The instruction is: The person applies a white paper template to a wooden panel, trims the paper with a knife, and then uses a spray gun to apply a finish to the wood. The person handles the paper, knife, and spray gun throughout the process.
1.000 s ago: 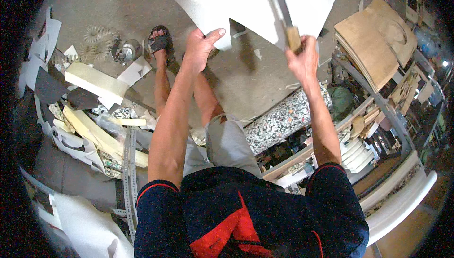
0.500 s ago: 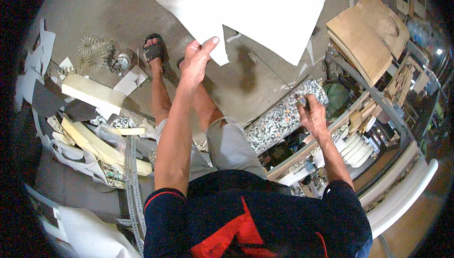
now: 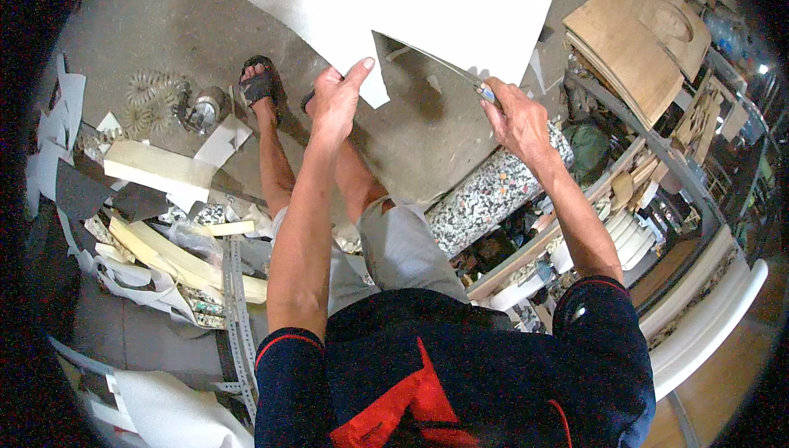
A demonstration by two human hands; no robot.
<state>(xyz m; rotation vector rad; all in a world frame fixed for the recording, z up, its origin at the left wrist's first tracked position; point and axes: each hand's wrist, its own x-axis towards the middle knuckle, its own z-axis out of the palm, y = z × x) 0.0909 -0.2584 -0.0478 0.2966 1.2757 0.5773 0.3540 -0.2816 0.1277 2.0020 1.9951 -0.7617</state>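
Observation:
A large white sheet (image 3: 460, 4) spreads across the top of the view, with a notch cut into its near edge. My left hand (image 3: 335, 103) pinches the narrow tongue left of that notch, thumb on top. In my right hand (image 3: 518, 123) is a slim knife (image 3: 483, 90), its thin blade lying along the sheet's near edge and pointing up-left toward the notch. Part of its handle is hidden by my fingers.
A speckled foam roll (image 3: 497, 189) lies below my right hand. Stacked brown boards (image 3: 629, 45) rest on the metal rack at right. Foam pieces (image 3: 156, 167) and scraps lie at left, near a coiled hose (image 3: 152, 94). A perforated metal strip (image 3: 236, 308) stands by my left arm.
My right hand has risen from beside the speckled roll to the sheet's near edge, bringing the knife along it. My left hand and the sheet have shifted slightly left and up.

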